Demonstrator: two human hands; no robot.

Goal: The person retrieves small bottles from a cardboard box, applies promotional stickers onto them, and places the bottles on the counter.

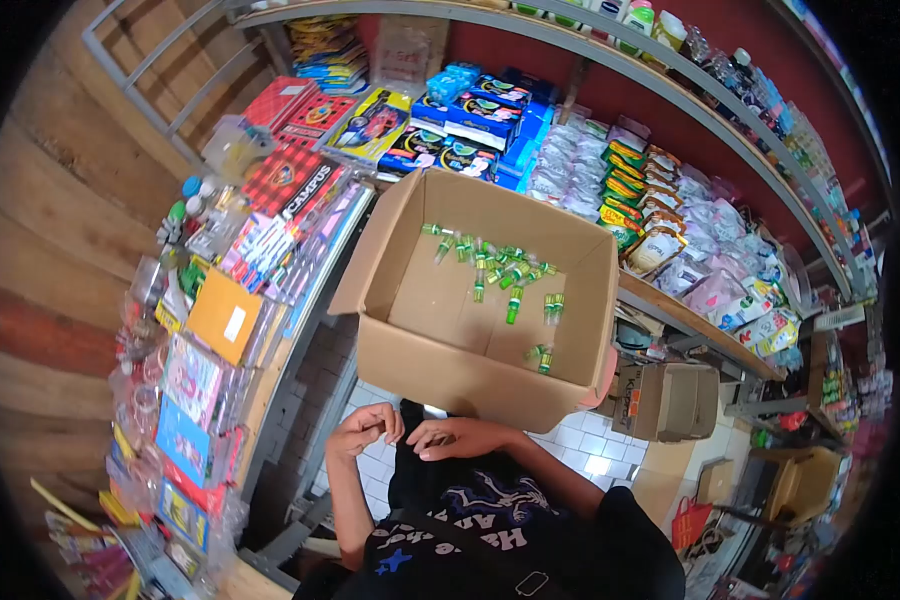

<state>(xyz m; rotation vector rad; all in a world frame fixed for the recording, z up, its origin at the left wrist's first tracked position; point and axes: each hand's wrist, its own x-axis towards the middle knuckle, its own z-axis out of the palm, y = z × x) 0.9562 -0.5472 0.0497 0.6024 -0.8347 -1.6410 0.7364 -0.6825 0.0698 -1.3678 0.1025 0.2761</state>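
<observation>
A large open cardboard box (450,350) stands in front of me, with several small clear bottles with green caps and labels (513,270) lying scattered on its bottom. Just below the box's near side, my left hand (365,431) is raised with its fingers curled together; whether something small is between them is too small to tell. Close to its right, my right hand (450,438) is held in front of my black shirt (510,530), its fingers bent and pointing left. Neither hand touches the box.
Notebooks, pens and an orange envelope (224,314) cover the left shelf. Blue packs (483,115) stand behind the box; bagged goods (660,250) fill the right shelf. A smaller open box (674,402) and a brown chair (803,482) are at the lower right.
</observation>
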